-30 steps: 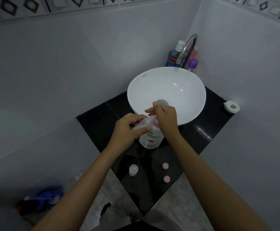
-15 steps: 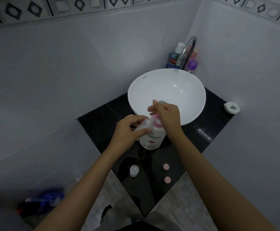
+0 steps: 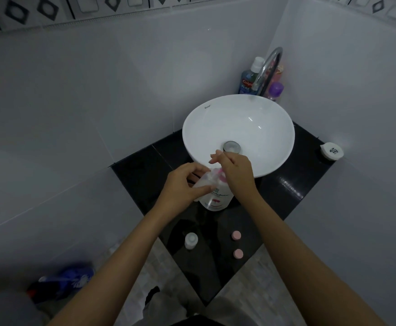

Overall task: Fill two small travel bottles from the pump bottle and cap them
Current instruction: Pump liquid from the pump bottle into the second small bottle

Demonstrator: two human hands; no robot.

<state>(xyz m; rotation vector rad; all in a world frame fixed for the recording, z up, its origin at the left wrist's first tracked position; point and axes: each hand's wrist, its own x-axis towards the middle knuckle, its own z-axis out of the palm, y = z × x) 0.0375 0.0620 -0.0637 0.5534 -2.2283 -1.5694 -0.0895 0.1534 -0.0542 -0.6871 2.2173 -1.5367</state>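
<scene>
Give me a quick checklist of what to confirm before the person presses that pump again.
1. Small bottle held at the spout: ok. The left hand holds a clear travel bottle tilted against the pump bottle.
2. Right hand on the pump head: ok.
3. Bottle mouth lined up under the nozzle: cannot tell, the hands hide it.
4. Fill level of the held bottle: cannot tell.
5. Caps within reach: ok. Two pink caps lie on the black counter.
6. Second travel bottle capped: not ok, it stands open, upright.
</scene>
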